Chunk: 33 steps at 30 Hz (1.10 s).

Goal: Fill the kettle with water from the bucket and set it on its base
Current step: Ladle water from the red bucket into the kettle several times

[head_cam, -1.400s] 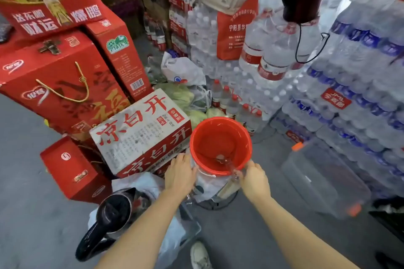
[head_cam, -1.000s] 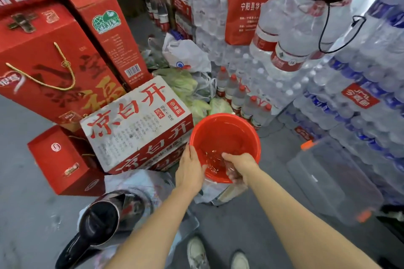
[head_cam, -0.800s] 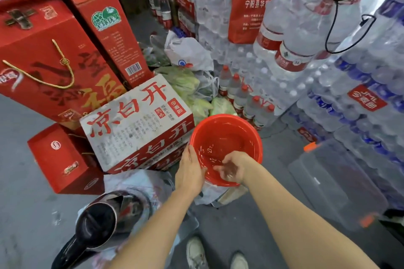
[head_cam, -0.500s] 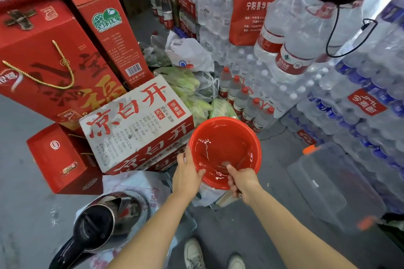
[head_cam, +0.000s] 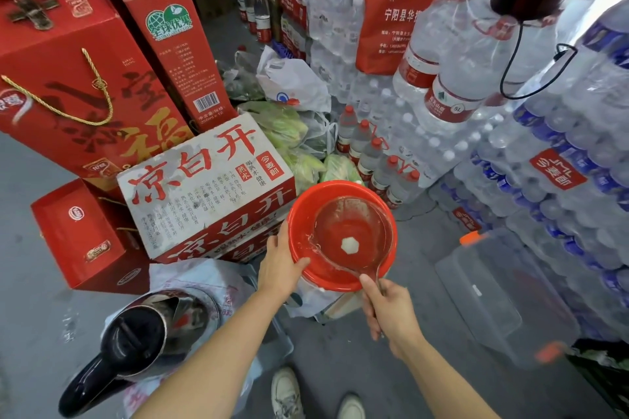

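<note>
A red bucket (head_cam: 299,214) with water in it stands at centre. My left hand (head_cam: 279,264) grips its near-left rim. My right hand (head_cam: 391,313) holds the handle of a clear plastic ladle (head_cam: 354,235), whose bowl is lifted level with the bucket's mouth and has water in it. The steel kettle (head_cam: 160,333) with a black handle sits at lower left with its lid open, on a white plastic bag. I cannot make out its base.
A white carton with red writing (head_cam: 204,180) stands left of the bucket, red gift boxes (head_cam: 75,78) behind it. Stacked packs of water bottles (head_cam: 561,163) fill the right and back. A clear plastic box (head_cam: 493,296) lies at right. My shoes (head_cam: 286,395) show below.
My right hand reached into the bucket, closed on the ladle's handle and lifted the ladle out of the water. My left hand stayed on the rim.
</note>
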{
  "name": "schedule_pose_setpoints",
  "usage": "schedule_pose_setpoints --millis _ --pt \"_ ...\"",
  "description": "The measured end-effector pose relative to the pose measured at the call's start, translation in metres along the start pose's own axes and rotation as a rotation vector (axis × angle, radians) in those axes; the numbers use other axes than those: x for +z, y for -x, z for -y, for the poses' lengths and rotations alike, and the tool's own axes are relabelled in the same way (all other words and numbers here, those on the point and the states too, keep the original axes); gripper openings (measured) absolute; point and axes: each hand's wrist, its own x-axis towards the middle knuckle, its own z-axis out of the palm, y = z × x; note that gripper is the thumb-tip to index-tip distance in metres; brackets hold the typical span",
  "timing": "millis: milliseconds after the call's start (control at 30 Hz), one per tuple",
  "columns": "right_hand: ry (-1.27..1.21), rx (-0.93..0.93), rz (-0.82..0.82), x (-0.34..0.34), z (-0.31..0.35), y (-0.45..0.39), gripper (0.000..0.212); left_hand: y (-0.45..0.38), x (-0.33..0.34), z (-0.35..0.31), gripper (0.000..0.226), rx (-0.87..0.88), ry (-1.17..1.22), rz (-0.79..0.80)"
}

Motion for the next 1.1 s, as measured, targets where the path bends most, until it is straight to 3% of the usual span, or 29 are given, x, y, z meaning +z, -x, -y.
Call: schedule_pose_setpoints --millis 300,833,1100 --pt "-0.047 -0.044 0.011 -0.006 0.008 0.013 0.044 -0.003 -0.003 0.002 0.098 0.015 -0.033 0.024" --pt "-0.076 -0.134 0.043 0.004 0.008 0.029 0.038 0.0 -0.01 0.005 0.09 0.118 -0.373 0.04" --pt "-0.048 -0.157 0.076 -0.005 0.004 0.036 0.036 0.042 -0.034 0.043 0.073 0.303 -0.678 -0.103"
